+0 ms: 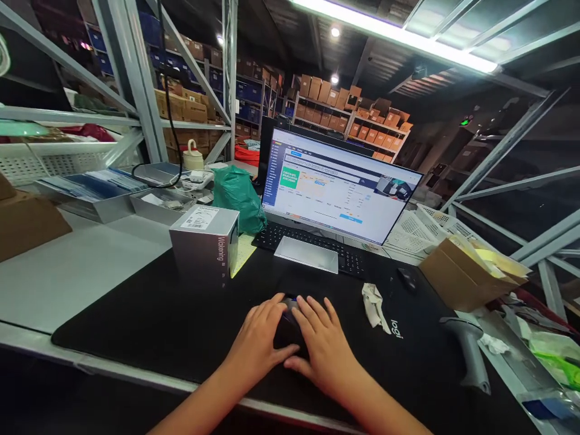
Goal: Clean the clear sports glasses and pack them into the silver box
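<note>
On the black desk mat [136,308], near its front edge, my left hand [260,332] and my right hand [324,335] close around a small dark object [290,326] from both sides. My fingers and thumbs cover most of it, and its kind is unclear; a bluish glint shows at its top. Left of and beyond my hands stands a grey carton [203,248] marked "Wakening". A flat silver-white panel [308,254] rests over part of the black keyboard [267,237]. Right of my right hand lies a crumpled tissue [374,307].
A lit monitor [335,193] stands behind the keyboard, beside a green plastic bag [238,196]. A black mouse [406,279], a handheld scanner [473,353] and an open cardboard box [462,278] are at right. Grey trays [104,208] sit at left; metal posts frame the desk.
</note>
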Demonstrator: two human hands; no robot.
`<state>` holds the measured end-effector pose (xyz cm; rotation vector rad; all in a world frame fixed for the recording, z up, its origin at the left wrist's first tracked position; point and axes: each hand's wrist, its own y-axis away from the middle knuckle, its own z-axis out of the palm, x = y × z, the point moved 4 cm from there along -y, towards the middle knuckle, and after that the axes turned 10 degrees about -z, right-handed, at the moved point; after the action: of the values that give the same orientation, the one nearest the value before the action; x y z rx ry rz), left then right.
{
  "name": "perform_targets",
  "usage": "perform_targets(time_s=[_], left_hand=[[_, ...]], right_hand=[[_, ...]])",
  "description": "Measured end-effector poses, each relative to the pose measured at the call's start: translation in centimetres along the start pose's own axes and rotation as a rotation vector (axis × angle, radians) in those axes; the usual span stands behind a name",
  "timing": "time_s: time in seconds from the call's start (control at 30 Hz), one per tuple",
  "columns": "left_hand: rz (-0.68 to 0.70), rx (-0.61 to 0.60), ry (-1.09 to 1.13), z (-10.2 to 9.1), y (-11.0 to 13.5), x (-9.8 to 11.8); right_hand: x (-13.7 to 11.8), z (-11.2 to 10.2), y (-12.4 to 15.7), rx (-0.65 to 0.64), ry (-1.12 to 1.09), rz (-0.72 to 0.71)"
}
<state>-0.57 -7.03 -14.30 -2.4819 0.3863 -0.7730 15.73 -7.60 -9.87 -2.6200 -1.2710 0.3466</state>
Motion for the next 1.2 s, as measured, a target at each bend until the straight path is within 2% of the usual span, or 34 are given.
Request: perform_targets(time_s=[0.1,0.2,0.3,0.4,0.5,0.57,0.63,0.73,0.83,0.9,0.97,1.07,1.13,1.2], left_hand=[[0.011,-0.008,-0.021,-0.2,-0.1,0.0],[0.028,-0.013,-0.032,-0.5,-0.1,-0.1],[0.052,-0.008,-0.051,-1.0,-0.3,-0.2],[0.102,0.023,-0.07,-1.8,-0.8,0.1],[0.156,-0.024,-0.08,-2.2,-1.8,0.6],[0.176,-0.096,-0.072,-2.2,-2.8,0.8],[0.198,-0.183,-0.069,-1.9,-3.9,0.9],[0.19,-0.302,-0.056,-1.0,-5.5,1.0],[0.124,-0.323,-0.012,-0.4,-6.5,1.1],[0.103,-0.311,0.009,-0.3,-6.7,1.1],[0.09,-0.297,0.024,-0.4,-6.6,1.1],[0.066,-0.268,0.03,-0.7,-6.1,1.1],[0.064,-0.265,0.032,-0.7,-5.6,1.5],[0.078,-0.287,0.046,-0.6,-5.1,2.3]], right_hand=[[-0.8,0.8,-1.2,-0.014,-0.028,0.01],[-1.0,0.6,-2.4,-0.013,-0.059,0.017],[-0.6,-0.5,-2.4,0.078,-0.148,0.013],[0.5,-2.4,-0.3,0.26,-0.303,-0.009],[3.0,-3.5,3.4,0.358,-0.363,0.187],[4.5,-3.2,5.7,0.322,-0.375,0.345],[5.2,-2.0,7.1,0.268,-0.4,0.423],[4.8,0.1,7.4,0.227,-0.432,0.422],[4.2,1.0,6.8,0.163,-0.429,0.392],[4.1,0.2,6.7,0.103,-0.412,0.38],[4.6,-1.7,7.1,0.103,-0.373,0.42],[5.5,-5.3,7.1,0.274,-0.253,0.477],[5.3,-6.7,5.9,0.352,-0.179,0.386],[4.4,-6.2,3.8,0.286,-0.14,0.236]])
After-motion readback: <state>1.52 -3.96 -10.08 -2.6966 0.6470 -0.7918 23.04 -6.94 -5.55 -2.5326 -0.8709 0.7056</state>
